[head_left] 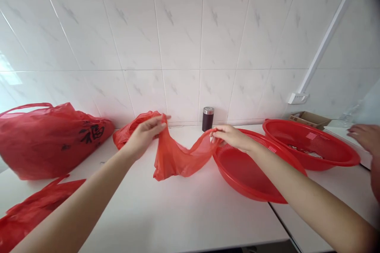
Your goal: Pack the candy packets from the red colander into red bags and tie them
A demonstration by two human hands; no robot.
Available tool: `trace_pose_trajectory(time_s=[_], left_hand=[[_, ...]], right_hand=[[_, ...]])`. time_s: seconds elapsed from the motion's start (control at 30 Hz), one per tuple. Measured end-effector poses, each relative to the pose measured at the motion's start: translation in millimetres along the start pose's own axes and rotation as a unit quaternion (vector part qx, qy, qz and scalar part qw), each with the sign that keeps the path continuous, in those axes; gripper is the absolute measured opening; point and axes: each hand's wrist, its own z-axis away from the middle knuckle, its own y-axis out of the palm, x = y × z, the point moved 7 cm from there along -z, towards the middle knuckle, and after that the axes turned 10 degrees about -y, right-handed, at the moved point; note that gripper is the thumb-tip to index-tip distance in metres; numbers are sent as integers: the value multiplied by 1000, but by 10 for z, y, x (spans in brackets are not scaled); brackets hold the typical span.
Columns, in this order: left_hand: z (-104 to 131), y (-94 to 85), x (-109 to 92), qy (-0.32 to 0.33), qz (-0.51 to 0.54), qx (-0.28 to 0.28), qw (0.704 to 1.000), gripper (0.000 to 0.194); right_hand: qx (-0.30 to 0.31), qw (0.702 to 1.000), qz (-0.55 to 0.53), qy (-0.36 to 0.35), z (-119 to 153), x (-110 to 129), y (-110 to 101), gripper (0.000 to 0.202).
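Observation:
Between my two hands hangs a thin red plastic bag [184, 160], sagging in the middle just above the white table. My left hand [147, 131] pinches its left end, with the index finger pointing out to the right. The other end is gripped by the fingertips of my right hand [230, 138], close to the rim of a large red plastic basin [255, 182] with a perforated side. Behind my left hand lies a crumpled red bag [127, 130], partly covered by the hand.
A full red bag [53, 142] with black printing stands at left, another red bag [41, 209] in front. A dark cup [208, 119] stands by the wall. A second red basin [314, 158] holds small items; beyond it is a cardboard box [310, 119]. Another person's hand [363, 136] shows at right.

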Motion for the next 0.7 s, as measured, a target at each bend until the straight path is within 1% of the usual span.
trace_pose_trajectory(time_s=[0.07, 0.13, 0.17, 0.27, 0.37, 0.4, 0.47, 0.5, 0.6, 0.63, 0.7], left_hand=[[38, -67, -44, 15, 18, -3, 1000, 53], [86, -93, -37, 4, -8, 14, 1000, 57], [112, -99, -19, -7, -27, 23, 999, 57], [199, -146, 17, -18, -49, 22, 998, 55], [288, -132, 43, -23, -59, 37, 997, 53], [320, -136, 30, -13, -53, 28, 998, 51], [394, -157, -43, 29, -26, -11, 999, 43], [430, -146, -82, 47, -20, -20, 998, 39], [484, -60, -179, 62, -32, -2, 998, 27], [483, -72, -217, 64, -22, -10, 998, 25], [465, -168, -294, 69, 14, -53, 996, 24]], right_hand=[[-29, 998, -51, -1, -22, 26, 5, 9], [-26, 998, -63, 6, -59, 31, 26, 9], [-26, 997, -69, 5, -80, 33, 26, 10], [-61, 992, -108, -15, -128, 37, -35, 16], [-80, 991, -106, -21, -133, 20, -78, 22], [-92, 990, -101, -24, -128, 21, -95, 23], [-116, 988, -97, -27, -119, 28, -123, 27], [-117, 988, -96, -24, -122, 31, -122, 28], [-104, 991, -77, -19, -156, 68, -113, 26], [-113, 990, -75, -30, -169, 105, -137, 24], [-137, 986, -71, -59, -185, 208, -205, 22]])
